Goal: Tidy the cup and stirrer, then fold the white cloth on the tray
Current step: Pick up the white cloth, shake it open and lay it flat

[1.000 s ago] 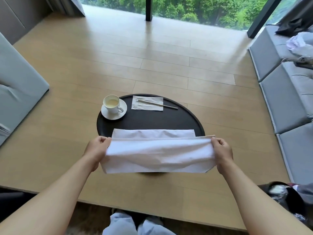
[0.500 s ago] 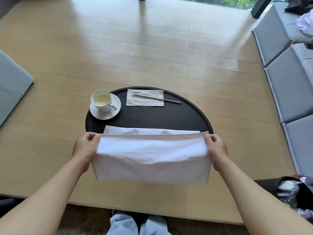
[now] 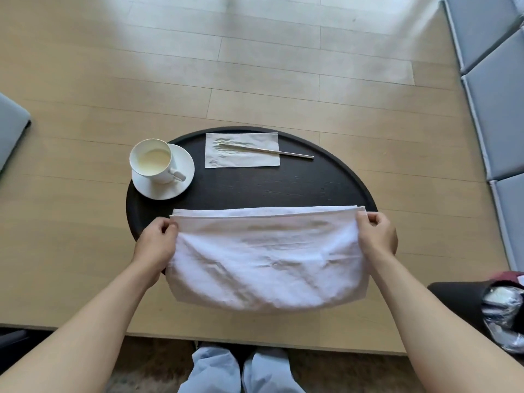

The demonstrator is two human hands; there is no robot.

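A white cloth [image 3: 266, 259], doubled over, lies across the near half of a round black tray [image 3: 255, 185]. My left hand [image 3: 157, 242] pinches its upper left corner and my right hand [image 3: 378, 236] pinches its upper right corner. The cloth's near fold hangs past the tray's front rim. A white cup [image 3: 151, 160] with pale liquid stands on a white saucer [image 3: 167, 188] at the tray's far left. At the tray's far middle, a thin stirrer [image 3: 272, 150] rests on a white napkin [image 3: 241, 150].
The tray sits on a low light wooden platform [image 3: 283, 80]. Grey cushions [image 3: 493, 89] line the right side and another grey cushion [image 3: 11, 123] is at the left. A dark bag with shiny wrapped items [image 3: 499, 316] is at the near right. My knees show below the platform's edge.
The camera tilted down and closer. My hands carried the cloth's top edge forward and lowered it onto the tray, so the folded cloth now rests there with its edges nearly aligned.
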